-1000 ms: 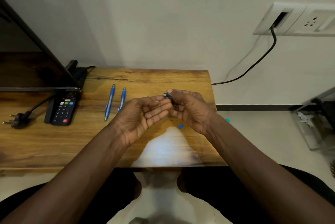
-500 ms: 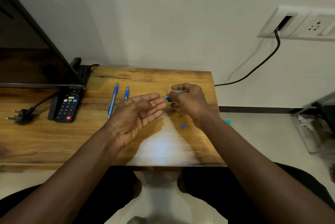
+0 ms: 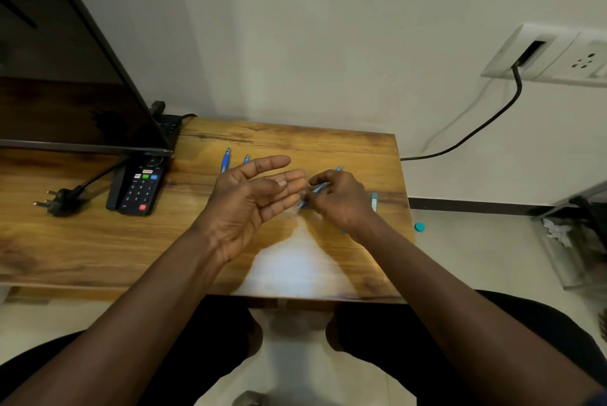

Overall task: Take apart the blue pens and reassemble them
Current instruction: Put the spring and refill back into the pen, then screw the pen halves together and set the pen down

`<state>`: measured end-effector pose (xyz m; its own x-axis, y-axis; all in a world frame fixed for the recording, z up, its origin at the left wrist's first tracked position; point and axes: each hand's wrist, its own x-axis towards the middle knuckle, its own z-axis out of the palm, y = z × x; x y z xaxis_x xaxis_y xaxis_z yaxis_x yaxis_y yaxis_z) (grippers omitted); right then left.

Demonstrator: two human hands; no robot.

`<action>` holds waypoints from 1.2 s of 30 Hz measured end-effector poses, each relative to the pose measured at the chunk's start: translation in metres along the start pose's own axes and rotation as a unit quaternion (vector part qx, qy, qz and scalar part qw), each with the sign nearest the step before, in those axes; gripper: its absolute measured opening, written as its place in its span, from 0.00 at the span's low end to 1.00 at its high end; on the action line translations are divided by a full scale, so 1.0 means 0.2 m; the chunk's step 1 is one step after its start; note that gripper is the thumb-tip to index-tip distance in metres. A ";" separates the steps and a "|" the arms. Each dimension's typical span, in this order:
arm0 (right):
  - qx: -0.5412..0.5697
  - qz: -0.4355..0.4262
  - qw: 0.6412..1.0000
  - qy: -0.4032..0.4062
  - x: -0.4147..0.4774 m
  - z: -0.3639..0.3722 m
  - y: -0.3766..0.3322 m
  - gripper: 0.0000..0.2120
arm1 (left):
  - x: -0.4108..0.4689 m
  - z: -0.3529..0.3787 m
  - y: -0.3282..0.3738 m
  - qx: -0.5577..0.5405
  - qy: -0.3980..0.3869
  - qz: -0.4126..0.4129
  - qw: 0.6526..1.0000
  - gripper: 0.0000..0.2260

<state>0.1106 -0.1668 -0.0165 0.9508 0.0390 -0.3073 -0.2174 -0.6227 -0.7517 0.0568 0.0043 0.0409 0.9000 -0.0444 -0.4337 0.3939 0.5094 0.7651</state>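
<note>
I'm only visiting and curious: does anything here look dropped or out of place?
Yes. A small teal round piece lies on the floor just off the table's right edge, as if dropped. A loose pen part sits close to that same edge, beside the right hand, which holds a blue pen.

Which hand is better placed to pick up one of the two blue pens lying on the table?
Left. The left hand is open, palm up, and hovers right beside the two pens. The right hand grips another blue pen and is farther from them.
</note>
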 end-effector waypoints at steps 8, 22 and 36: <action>-0.035 -0.035 0.999 0.014 0.01 -0.01 0.02 0.18 | 0.03 -0.05 0.02 0.172 0.044 0.036 0.983 0.10; -0.072 -0.081 0.994 0.011 -0.04 -0.10 0.09 0.15 | 0.15 -0.08 -0.24 0.744 0.033 0.184 0.642 0.08; 0.040 -0.049 0.997 0.047 -0.07 -0.30 0.15 0.10 | 0.14 -0.03 -0.30 0.866 0.016 0.162 0.472 0.09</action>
<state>0.1043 -0.2323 0.0002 0.9838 0.0208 -0.1778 -0.1365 -0.5556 -0.8201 0.0573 -0.0226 -0.0187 0.9733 -0.1771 -0.1460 -0.1758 -0.9842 0.0224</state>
